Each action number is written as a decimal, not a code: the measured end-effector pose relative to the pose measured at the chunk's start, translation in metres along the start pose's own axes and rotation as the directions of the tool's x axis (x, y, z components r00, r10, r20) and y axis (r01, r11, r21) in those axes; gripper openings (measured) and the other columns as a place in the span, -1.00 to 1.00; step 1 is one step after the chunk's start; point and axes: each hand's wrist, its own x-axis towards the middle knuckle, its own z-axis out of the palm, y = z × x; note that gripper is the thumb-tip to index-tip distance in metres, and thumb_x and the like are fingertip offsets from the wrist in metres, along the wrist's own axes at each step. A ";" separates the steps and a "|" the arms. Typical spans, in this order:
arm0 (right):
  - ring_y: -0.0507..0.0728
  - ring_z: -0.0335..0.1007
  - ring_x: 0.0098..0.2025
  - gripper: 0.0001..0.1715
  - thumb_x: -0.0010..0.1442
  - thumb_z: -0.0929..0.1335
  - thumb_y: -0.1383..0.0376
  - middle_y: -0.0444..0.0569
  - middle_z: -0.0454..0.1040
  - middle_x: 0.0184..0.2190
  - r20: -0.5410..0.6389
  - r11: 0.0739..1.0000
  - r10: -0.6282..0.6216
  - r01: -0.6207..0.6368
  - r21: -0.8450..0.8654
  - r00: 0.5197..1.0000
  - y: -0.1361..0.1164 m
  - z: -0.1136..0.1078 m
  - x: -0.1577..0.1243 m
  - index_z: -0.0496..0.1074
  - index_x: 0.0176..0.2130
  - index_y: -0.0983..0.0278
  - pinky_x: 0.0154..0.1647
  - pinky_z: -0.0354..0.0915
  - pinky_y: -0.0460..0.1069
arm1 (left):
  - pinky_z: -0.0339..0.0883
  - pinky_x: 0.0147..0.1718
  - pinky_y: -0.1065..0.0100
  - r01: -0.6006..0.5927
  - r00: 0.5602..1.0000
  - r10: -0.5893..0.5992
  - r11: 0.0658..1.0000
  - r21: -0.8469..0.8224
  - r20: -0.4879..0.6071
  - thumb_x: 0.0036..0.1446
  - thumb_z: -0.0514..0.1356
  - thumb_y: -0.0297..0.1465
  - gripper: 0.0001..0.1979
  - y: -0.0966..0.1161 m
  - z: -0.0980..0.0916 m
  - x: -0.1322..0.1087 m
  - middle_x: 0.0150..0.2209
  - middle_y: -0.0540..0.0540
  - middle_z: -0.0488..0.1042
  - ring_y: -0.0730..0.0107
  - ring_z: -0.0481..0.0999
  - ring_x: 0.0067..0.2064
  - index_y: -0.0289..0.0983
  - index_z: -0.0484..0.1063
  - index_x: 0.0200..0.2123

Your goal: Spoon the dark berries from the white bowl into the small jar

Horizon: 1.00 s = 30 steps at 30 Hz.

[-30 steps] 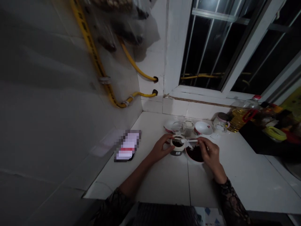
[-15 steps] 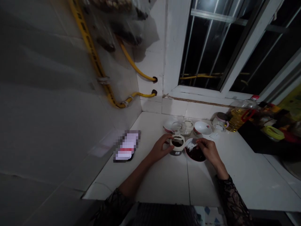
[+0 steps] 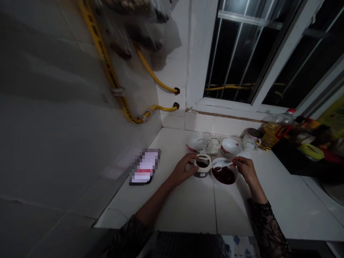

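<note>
My left hand (image 3: 185,168) grips a small jar (image 3: 202,173) with a pale rim and dark contents, its thumb and fingers around the near and far sides. Right beside the jar stands a white bowl (image 3: 235,179) with a reddish rim, holding a dark red-brown food (image 3: 223,175). Between thumb and fingers, my right hand (image 3: 244,167) pinches the handle of a small white spoon (image 3: 226,165). The spoon's tip is over the left side of the bowl, at the food; whether it carries any is too small to tell.
Behind stand a second jar (image 3: 215,145) with white contents, a white bowl (image 3: 231,146) and another bowl (image 3: 192,144). A phone (image 3: 145,166) lies to the left. An oil bottle (image 3: 268,134) and a black box (image 3: 286,154) of seasonings are at the right.
My right hand has moved slightly right and back from over the bowl, so more of the spoon's handle and the food shows. My left hand and the jar stay put.
</note>
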 end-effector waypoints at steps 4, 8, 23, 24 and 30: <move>-0.04 -0.08 -0.71 -0.71 -0.26 0.39 0.11 -0.14 0.40 -0.76 -0.014 1.000 0.005 -0.005 0.009 1.000 0.000 0.000 0.000 0.50 -0.54 0.27 -0.65 -0.13 -0.08 | 0.44 -0.10 0.25 -0.001 1.000 0.001 1.000 0.002 0.006 0.16 0.25 -0.28 -0.67 -0.002 0.000 0.000 0.07 -0.22 0.42 0.13 0.44 0.12 -0.20 0.39 -0.01; -0.05 -0.06 -0.71 -0.73 -0.27 0.40 0.13 -0.13 0.40 -0.76 -0.005 0.999 0.021 -0.021 0.025 1.000 -0.003 0.001 -0.001 0.51 -0.55 0.28 -0.66 -0.14 -0.08 | 0.44 -0.11 0.25 0.011 1.000 -0.011 1.000 -0.004 0.005 0.15 0.26 -0.28 -0.67 -0.002 0.000 0.000 0.09 -0.21 0.42 0.13 0.44 0.12 -0.20 0.40 -0.02; -0.09 -0.09 -0.74 -0.67 -0.26 0.46 0.11 -0.11 0.42 -0.70 -0.027 0.974 -0.013 0.018 0.224 1.000 -0.014 0.006 -0.009 0.48 -0.49 0.29 -0.72 -0.22 -0.10 | 0.44 -0.10 0.26 -0.007 1.000 0.007 1.000 0.002 0.004 0.17 0.24 -0.31 -0.69 0.000 0.001 0.001 0.05 -0.20 0.43 0.16 0.46 0.08 -0.21 0.38 -0.02; -0.09 -0.08 -0.74 -0.65 -0.22 0.46 0.09 -0.11 0.43 -0.69 -0.049 0.974 -0.047 0.057 0.220 0.998 -0.015 0.009 -0.012 0.48 -0.47 0.29 -0.73 -0.20 -0.10 | 0.43 -0.10 0.26 -0.006 1.000 0.006 1.000 0.002 0.004 0.17 0.24 -0.31 -0.69 -0.001 0.001 0.001 0.05 -0.21 0.43 0.17 0.46 0.08 -0.21 0.38 -0.01; 0.02 0.30 -0.61 -0.72 0.17 0.35 0.12 -0.11 0.52 -0.56 -0.203 0.865 -0.498 0.499 -0.051 0.843 -0.017 0.034 -0.034 0.51 -0.31 0.27 -0.59 0.23 -0.09 | 0.44 -0.10 0.26 0.003 1.000 -0.002 1.000 -0.017 0.012 0.17 0.25 -0.25 -0.67 -0.002 0.000 0.001 0.09 -0.22 0.41 0.14 0.44 0.11 -0.22 0.39 -0.01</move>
